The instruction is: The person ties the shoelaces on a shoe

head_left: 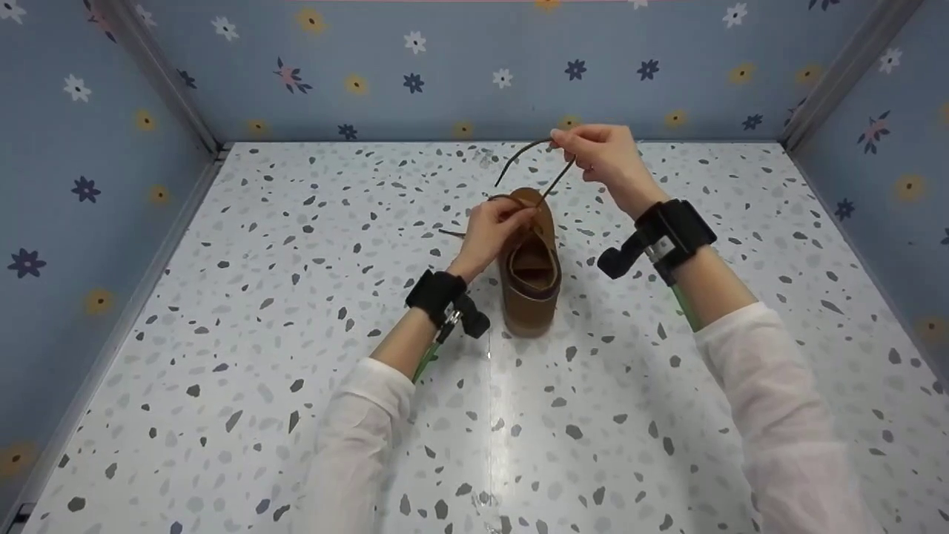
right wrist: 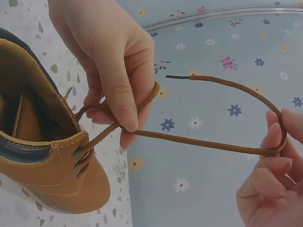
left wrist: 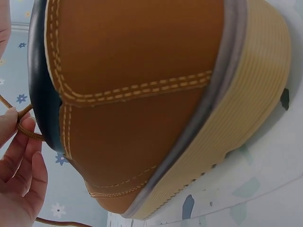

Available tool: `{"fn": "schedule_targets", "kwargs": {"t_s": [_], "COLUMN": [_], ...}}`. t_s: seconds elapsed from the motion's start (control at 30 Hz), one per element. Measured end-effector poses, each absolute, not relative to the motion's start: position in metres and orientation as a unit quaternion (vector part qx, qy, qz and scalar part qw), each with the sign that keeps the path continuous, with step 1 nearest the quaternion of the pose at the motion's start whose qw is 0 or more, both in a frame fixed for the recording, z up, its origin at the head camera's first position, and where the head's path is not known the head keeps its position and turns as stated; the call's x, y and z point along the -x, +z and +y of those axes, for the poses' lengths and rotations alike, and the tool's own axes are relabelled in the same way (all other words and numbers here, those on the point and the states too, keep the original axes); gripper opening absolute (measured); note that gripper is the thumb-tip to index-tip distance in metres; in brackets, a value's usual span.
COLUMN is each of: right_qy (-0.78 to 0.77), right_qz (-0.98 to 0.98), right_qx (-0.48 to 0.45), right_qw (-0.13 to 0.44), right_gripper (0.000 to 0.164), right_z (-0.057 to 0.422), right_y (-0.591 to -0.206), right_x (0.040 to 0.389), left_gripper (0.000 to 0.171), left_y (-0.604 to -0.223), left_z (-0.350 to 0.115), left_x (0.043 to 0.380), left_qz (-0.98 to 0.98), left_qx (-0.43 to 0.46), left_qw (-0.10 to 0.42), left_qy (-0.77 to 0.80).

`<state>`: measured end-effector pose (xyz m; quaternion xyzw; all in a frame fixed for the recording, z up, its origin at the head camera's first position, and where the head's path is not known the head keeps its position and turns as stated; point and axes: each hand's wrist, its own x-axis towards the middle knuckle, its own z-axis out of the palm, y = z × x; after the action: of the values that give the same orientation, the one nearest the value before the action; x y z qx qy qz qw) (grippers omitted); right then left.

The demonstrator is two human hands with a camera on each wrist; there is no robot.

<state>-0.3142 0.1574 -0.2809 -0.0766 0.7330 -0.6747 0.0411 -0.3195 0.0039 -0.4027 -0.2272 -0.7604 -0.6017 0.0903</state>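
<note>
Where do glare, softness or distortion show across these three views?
Head view: a pale glare streak on the speckled tabletop, lighting otherwise fairly even; left wrist view: the shoe looms close, its smooth leather showing little fine detail, stitching readable; right wrist view: washed-out, low contrast, the metal trim looks bowed, probably lens distortion, yet the lace stays distinct.

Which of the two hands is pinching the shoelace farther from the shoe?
The right hand: it holds the brown shoelace well away from the brown lace-up shoe, whereas the left hand pinches strands close to the shoe.
</note>
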Motion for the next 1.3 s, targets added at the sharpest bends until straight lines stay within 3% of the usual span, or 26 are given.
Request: {"fn": "schedule_targets", "kwargs": {"t_s": [0.17,0.37,0.97,1.3], "right_qy": [-0.668,-0.669,-0.661,-0.63], "right_qz": [0.739,0.736,0.698,0.718], "right_qx": [0.078,0.099,0.23,0.241], "right_qw": [0.033,0.04,0.149,0.169], "right_gripper": [0.031,0.031,0.026,0.024], "right_z": [0.161,0.165,0.193,0.197], "right_y": [-0.283,-0.283,-0.293,-0.295], "right_x": [0.315,0.314,0.308,0.303], "left_gripper": [0.019,0.018,0.019,0.017], "left_y": [-0.436,-0.481,-0.467,-0.491], "left_z": [0.009,0.016,0.011,0.014], "left_x": [0.35,0.387,0.378,0.397], "left_qz": [-0.767,-0.76,-0.792,-0.782], "left_qx": [0.203,0.201,0.186,0.181], "left_qw": [0.088,0.137,0.127,0.149], "left_qy": [-0.602,-0.603,-0.568,-0.578]}}
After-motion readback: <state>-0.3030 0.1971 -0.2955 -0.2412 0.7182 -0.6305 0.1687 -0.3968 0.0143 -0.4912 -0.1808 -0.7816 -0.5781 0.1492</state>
